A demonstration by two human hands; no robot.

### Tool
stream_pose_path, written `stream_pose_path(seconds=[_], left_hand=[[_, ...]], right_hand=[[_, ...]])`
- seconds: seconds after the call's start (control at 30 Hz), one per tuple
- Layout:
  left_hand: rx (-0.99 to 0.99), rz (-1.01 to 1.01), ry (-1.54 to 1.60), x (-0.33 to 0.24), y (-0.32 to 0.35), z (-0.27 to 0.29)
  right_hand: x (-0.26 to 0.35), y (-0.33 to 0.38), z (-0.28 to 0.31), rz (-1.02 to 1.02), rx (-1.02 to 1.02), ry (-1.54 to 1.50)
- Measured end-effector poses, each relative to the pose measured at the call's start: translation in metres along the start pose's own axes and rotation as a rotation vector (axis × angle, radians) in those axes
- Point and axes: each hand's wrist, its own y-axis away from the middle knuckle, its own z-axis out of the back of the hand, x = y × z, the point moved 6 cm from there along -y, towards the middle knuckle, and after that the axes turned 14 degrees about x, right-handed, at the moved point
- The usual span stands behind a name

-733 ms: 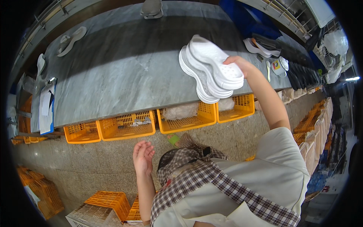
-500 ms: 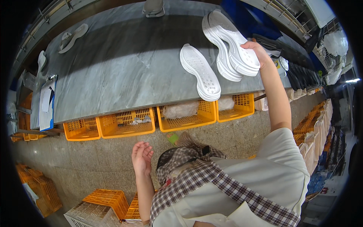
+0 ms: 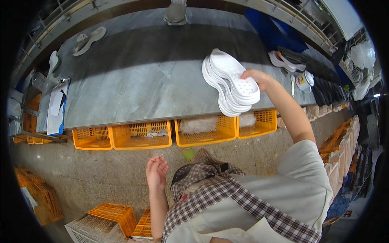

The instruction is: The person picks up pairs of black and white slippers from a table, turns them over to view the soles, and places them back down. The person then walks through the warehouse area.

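Note:
A stack of white shoe soles [image 3: 227,71], studded with small holes near one end, lies toward the front edge of the grey table [image 3: 133,93]. My right hand [image 3: 258,78] grips the top of the stack at its right side, thumb on the upper face; the fingers beneath are partly hidden. Off the table's front, my left hand [image 3: 157,172] hangs over the floor, empty, with its fingers loosely curled and a little apart.
Yellow crates [image 3: 142,135] stand below the table's front edge. A clipboard [image 3: 58,109] lies at the left end, and a white lidded mug [image 3: 304,81] stands at the right. Farther back are a grey stand [image 3: 176,14] and a loose sole [image 3: 91,40]. More crates [image 3: 115,214] are behind me.
My right hand has brought its soles left and nearer, onto the single sole that lay apart, so they now form one stack. My left hand stays about where it was.

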Motion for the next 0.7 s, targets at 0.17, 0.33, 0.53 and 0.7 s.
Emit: stream_pose_path(seconds=[0.17,0.33,0.53,0.7], left_hand=[[0.005,0.020,0.055,0.006,-0.008,0.004],[-0.043,-0.005,0.062,-0.004,-0.011,0.011],[-0.158,-0.064,0.075,-0.023,-0.016,0.017],[-0.353,-0.229,0.228,-0.029,0.006,0.036]], right_hand=[[0.014,0.009,-0.021,0.109,-0.063,0.152],[0.099,0.032,-0.023,0.313,-0.567,0.712],[0.207,-0.132,-0.037,0.301,-0.078,0.494],[0.259,-0.337,-0.015,0.479,-0.129,0.019]])
